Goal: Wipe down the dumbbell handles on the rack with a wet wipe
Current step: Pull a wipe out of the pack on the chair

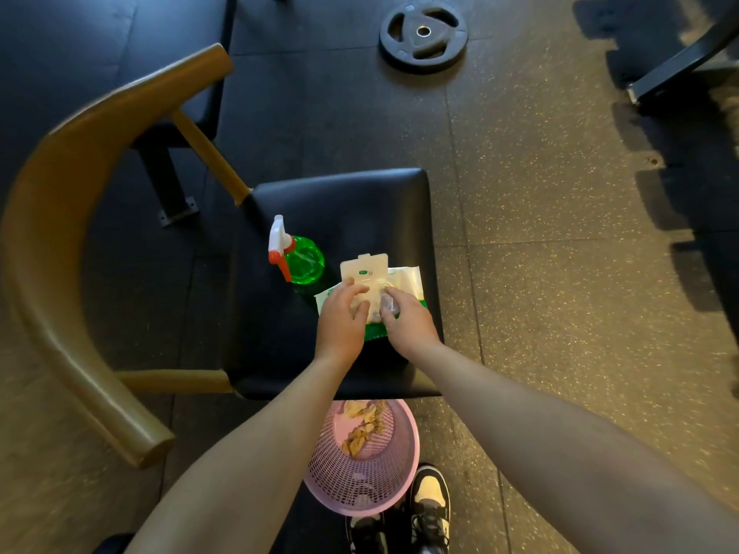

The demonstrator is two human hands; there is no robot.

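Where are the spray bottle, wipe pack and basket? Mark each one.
spray bottle (306,259): head view, on its green body.
wipe pack (406,281): head view, on the white wrapper right of the open lid.
basket (360,485): head view, on its pink mesh wall.

In a gym, by count: two hands, a left hand (342,318) and a right hand (408,321); one pack of wet wipes (404,278) (its single flap lid raised); one green spray bottle (302,258); one chair (340,201); one pink basket (360,485); one weight plate (423,34); two shoes, a left shoe (368,533) and a right shoe (431,499).
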